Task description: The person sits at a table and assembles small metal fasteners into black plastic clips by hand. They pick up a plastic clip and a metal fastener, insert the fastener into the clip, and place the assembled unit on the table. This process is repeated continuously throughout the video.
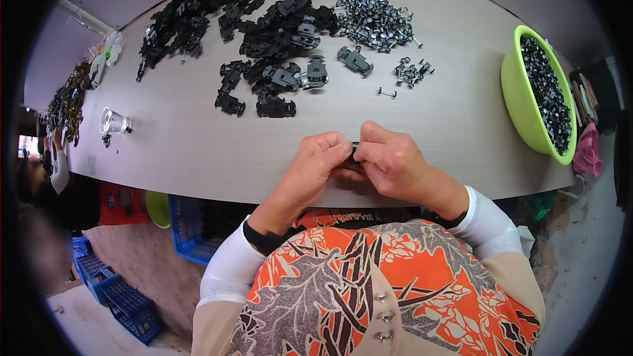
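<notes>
Close to the table's front edge, my left hand [321, 161] and my right hand [397, 163] meet, their fingers pinched together. Between the fingertips shows a small dark part [356, 148]; the fingers cover most of it, so its kind cannot be told. Just beyond my hands lies a single wheel axle [387, 93] with a wheel at each end. Behind it are a small cluster of wheel axles [410, 73] and a grey toy car chassis [355, 60]. A heap of dark toy car chassis [280, 36] spreads to the left, beside a larger wheel axle pile [376, 21].
A lime green basin [521, 109] full of small black and silver parts stands at the right edge. At the left are a clear plastic cup [113, 120] and another parts heap [68, 102], near a co-worker's arm [60, 170]. Blue crates [128, 303] sit on the floor.
</notes>
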Demonstrator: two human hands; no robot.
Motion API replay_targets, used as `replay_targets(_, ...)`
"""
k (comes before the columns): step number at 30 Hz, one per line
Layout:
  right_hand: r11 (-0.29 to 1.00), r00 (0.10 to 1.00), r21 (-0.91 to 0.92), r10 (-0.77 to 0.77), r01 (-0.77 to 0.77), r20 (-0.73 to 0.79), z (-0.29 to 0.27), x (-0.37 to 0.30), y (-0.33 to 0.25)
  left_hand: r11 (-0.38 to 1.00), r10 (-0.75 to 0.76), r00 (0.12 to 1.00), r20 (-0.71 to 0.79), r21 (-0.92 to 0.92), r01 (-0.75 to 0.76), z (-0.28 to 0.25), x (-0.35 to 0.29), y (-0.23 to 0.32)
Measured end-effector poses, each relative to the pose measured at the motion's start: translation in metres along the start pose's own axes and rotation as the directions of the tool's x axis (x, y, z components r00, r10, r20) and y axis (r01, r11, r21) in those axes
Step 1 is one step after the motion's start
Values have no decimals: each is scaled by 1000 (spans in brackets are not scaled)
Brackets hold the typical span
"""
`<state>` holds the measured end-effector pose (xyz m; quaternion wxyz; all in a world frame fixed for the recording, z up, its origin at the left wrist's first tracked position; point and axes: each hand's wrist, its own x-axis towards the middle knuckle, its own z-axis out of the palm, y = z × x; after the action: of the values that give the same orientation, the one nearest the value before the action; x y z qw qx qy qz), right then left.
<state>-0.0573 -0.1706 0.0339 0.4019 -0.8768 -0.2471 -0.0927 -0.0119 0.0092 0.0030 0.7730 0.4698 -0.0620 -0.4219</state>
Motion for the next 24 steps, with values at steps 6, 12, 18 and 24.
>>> replay_targets(6,994,997,80,-67,70,-41,18,10,-11,989,37,996,-79,147,-25,-12,-21,9)
replay_targets(12,954,982,268,-164,133,99,8,13,2,994,62,909,-412,111,-17,-4,-61,22)
replay_targets(18,894,983,-415,120,-166,-136,-29,18,71,970,168,759,-629,241,-15,-57,-151,17)
replay_targets(24,941,988,-310,109,-138,-108,-17,18,78,346,277,573,-772,636,690,-130,-224,-5)
